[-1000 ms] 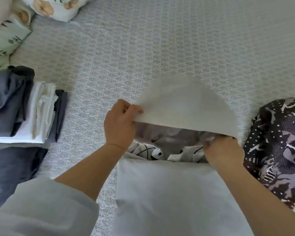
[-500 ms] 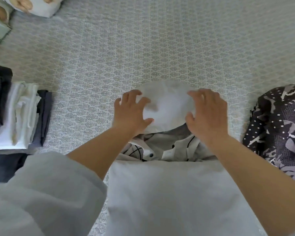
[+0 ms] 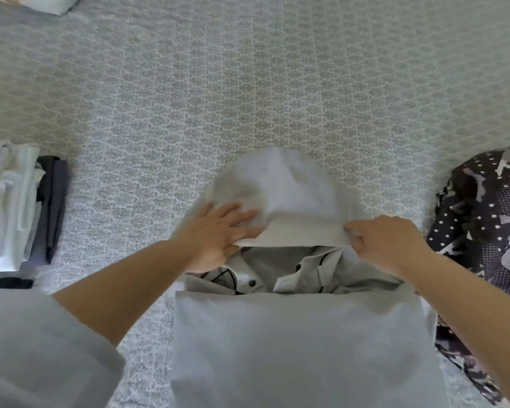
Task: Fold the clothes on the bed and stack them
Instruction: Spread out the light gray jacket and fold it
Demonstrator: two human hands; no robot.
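Left hand (image 3: 218,234) lies flat, fingers straight and spread, pressing on the rounded white hood (image 3: 280,192) of the white garment (image 3: 301,348). Right hand (image 3: 386,242) is curled, fingers pinching the hood's near edge on the right side, where the fabric is turned back into a flat band. The two hands are apart, one at each side of the hood opening.

The garment sits in the middle of the bed, straight in front of the person. Its lower part is folded up into a smooth rectangle nearest the person. Between that fold and the hood the collar area shows: black piping and a dark button (image 3: 251,282).

Both forearms are bare; a light grey sleeve (image 3: 36,348) covers the left upper arm at bottom left.

The bedspread (image 3: 248,83) is pale grey with a small repeating medallion print.

At the left edge lies a stack of folded clothes (image 3: 15,201), white pieces on top and dark grey ones beneath and beside, well apart from the garment. At the right edge is a crumpled black-and-white patterned garment (image 3: 489,225), dots and camo-like patches, near the right wrist. A corner of a pillow (image 3: 50,2) shows at top left.
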